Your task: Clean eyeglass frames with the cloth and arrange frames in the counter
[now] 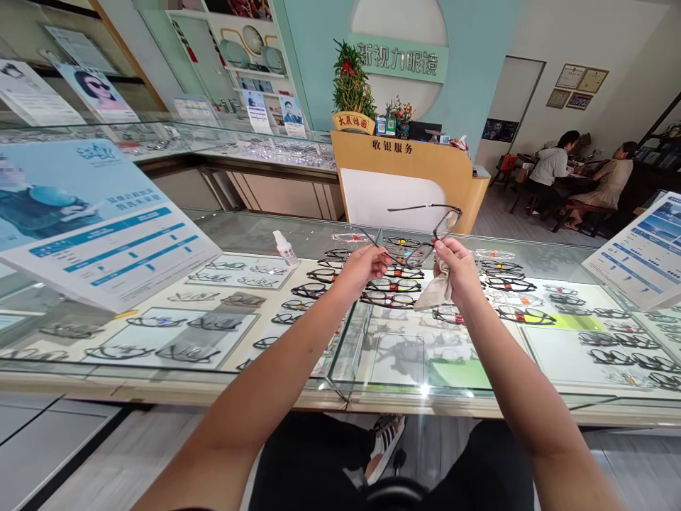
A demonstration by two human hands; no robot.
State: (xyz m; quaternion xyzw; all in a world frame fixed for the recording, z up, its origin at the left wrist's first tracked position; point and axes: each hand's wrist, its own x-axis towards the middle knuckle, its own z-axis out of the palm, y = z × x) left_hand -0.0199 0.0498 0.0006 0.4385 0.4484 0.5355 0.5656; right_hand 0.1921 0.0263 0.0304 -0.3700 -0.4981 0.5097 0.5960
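Note:
A pair of dark-framed eyeglasses [447, 223] is held up over the glass counter, one temple arm stretching to the left. My left hand [362, 270] is closed, its fingertips pinching the left side of the eyeglasses. My right hand [458, 267] grips the other side of the frame near a lens. A pale cleaning cloth [433, 292] hangs crumpled from that same hand, partly hidden by the fingers. To the left of my hands a small white spray bottle [285, 248] stands on the counter top.
Under the glass of the display counter [348, 365] lie rows of spectacle frames [301, 289]. Large blue-and-white signs, one on the left [106, 220] and one on the right [646, 248], stand on it. Beyond is a wooden cashier desk [409, 156]; two people sit at a table far right.

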